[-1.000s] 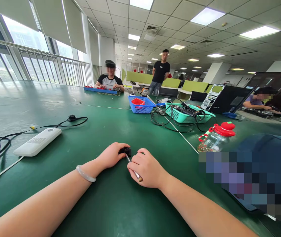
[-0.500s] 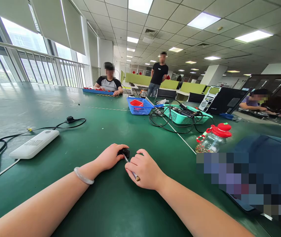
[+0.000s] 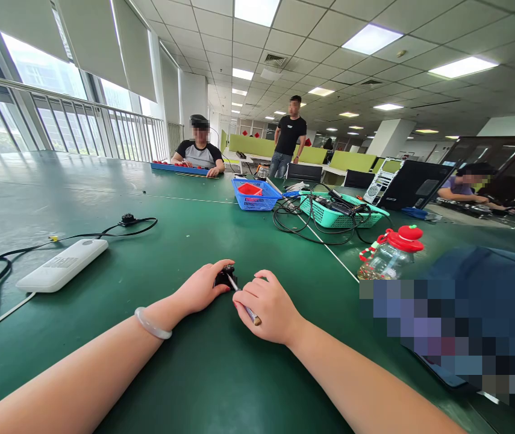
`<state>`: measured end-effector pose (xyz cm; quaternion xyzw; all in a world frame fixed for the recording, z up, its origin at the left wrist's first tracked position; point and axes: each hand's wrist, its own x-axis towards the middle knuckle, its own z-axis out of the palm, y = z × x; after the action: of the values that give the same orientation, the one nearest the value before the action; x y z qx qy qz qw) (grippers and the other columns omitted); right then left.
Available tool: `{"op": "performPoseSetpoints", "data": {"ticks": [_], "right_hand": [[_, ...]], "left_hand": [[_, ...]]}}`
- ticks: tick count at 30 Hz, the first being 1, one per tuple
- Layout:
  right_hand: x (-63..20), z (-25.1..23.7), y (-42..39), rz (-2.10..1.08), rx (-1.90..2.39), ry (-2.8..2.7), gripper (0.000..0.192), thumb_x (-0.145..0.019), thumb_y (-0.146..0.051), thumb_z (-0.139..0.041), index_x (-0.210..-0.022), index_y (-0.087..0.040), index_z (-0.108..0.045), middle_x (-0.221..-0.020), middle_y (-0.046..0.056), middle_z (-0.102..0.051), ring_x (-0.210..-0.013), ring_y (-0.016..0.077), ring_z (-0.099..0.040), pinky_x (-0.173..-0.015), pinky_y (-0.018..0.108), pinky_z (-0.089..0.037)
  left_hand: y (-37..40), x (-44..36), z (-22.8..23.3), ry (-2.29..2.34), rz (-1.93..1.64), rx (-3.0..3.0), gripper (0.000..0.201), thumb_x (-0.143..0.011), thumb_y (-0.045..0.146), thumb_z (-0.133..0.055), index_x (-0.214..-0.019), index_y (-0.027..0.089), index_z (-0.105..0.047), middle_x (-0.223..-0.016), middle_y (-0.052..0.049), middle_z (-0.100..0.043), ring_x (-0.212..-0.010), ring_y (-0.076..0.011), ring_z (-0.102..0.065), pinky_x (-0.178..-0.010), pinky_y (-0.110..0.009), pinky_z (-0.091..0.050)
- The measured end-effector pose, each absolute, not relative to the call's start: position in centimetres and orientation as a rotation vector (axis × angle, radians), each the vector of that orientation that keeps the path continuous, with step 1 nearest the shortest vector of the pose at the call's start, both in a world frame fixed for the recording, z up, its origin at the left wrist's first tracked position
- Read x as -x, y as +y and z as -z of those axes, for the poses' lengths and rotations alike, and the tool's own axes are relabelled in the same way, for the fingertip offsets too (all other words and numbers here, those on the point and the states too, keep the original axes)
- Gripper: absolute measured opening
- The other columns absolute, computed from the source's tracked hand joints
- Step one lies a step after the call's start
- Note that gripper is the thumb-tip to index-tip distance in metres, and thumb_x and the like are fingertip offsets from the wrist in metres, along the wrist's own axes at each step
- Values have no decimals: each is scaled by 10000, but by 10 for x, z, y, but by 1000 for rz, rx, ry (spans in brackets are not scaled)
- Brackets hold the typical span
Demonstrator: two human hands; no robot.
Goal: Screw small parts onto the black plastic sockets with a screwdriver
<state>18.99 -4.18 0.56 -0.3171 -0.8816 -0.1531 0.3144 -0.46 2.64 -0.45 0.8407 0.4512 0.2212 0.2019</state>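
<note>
Between the fingers and thumb of my left hand (image 3: pixel 203 286) is a small black part (image 3: pixel 221 277), closed in and partly covered by them. Its exact kind cannot be made out. My right hand (image 3: pixel 268 307) is wrapped round a slim silver tool with a brownish end (image 3: pixel 252 316). The thin tip of that tool points away from me and reaches the black part; whether it touches is too small to tell. Both hands are low over the green table (image 3: pixel 185 386), close together, the right just beside the left.
On the left lie a white power bank (image 3: pixel 62 265) and black cables (image 3: pixel 2 265). Further off stand a blue basket (image 3: pixel 257 202) and a green basket (image 3: pixel 329 218) with tangled cables. A red-lidded bottle (image 3: pixel 390 256) and dark blue cloth (image 3: pixel 487 295) are at right. People are beyond.
My right hand has shifted slightly right with the tool. The black part is turned a little in my left fingers. The standing person in the background has changed posture.
</note>
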Motion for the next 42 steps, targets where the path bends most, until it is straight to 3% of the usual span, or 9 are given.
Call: {"op": "performPoseSetpoints", "data": {"ticks": [11, 17, 21, 25, 28, 35, 39, 42], "right_hand": [[-199, 1, -29, 59, 1055, -2022, 158, -873, -182, -508, -758, -211, -613, -692, -5, -682, -629, 135, -593, -775, 315, -420], [-203, 0, -29, -187, 1122, -1802, 255, -903, -279, -476, -720, -217, -642, -684, 10, -682, -670, 163, -609, -669, 284, -452], [-202, 1, -29, -522, 1134, -1736, 299, -900, -349, -469, -698, -202, -633, -558, -8, -567, -522, 133, -518, -506, 249, -393], [-201, 4, -25, -720, 1153, -1689, 277, -876, -358, -472, -719, -189, -627, -535, -20, -519, -486, 122, -490, -464, 237, -374], [-200, 2, -26, -694, 1168, -1759, 256, -871, -323, -466, -721, -196, -630, -568, -17, -558, -501, 122, -503, -487, 238, -392], [-194, -4, -37, -303, 1163, -2004, 211, -851, -198, -484, -707, -228, -636, -721, -23, -697, -663, 138, -598, -749, 281, -435], [-195, -4, -37, -347, 1162, -1884, 263, -868, -253, -464, -673, -216, -637, -667, -1, -674, -688, 157, -587, -720, 279, -426], [-197, -4, -35, -556, 1204, -1760, 307, -881, -326, -450, -660, -201, -623, -568, -4, -578, -589, 143, -534, -590, 255, -399]], "left_hand": [[28, 5, 7, 1230, -591, -2381, 655, -822, 270, -574, -1436, 272, -343, -1223, -63, -656, -1148, -242, -584, -1026, -413, -453], [26, 7, 6, 1215, -571, -2420, 527, -828, 328, -563, -1345, 260, -487, -1183, -87, -655, -1102, -257, -594, -988, -412, -479], [24, 6, 2, 1212, -539, -2432, 432, -826, 314, -564, -1254, 254, -579, -1146, -73, -672, -1084, -255, -598, -995, -401, -474], [22, 5, -2, 1207, -515, -2420, 407, -816, 326, -587, -1219, 266, -602, -1120, -57, -679, -1069, -245, -601, -977, -383, -479], [22, 5, -2, 1197, -512, -2416, 398, -806, 340, -608, -1198, 267, -609, -1107, -53, -678, -1057, -243, -599, -960, -381, -483], [23, 5, 1, 1175, -528, -2422, 354, -818, 334, -594, -1167, 274, -610, -1111, -42, -675, -1064, -241, -590, -952, -380, -479], [22, 5, -1, 1180, -513, -2421, 352, -822, 332, -590, -1167, 266, -608, -1103, -48, -677, -1047, -241, -594, -947, -386, -481], [22, 5, -2, 1187, -499, -2417, 356, -815, 332, -600, -1164, 263, -609, -1100, -50, -677, -1039, -244, -594, -944, -393, -481]]}}
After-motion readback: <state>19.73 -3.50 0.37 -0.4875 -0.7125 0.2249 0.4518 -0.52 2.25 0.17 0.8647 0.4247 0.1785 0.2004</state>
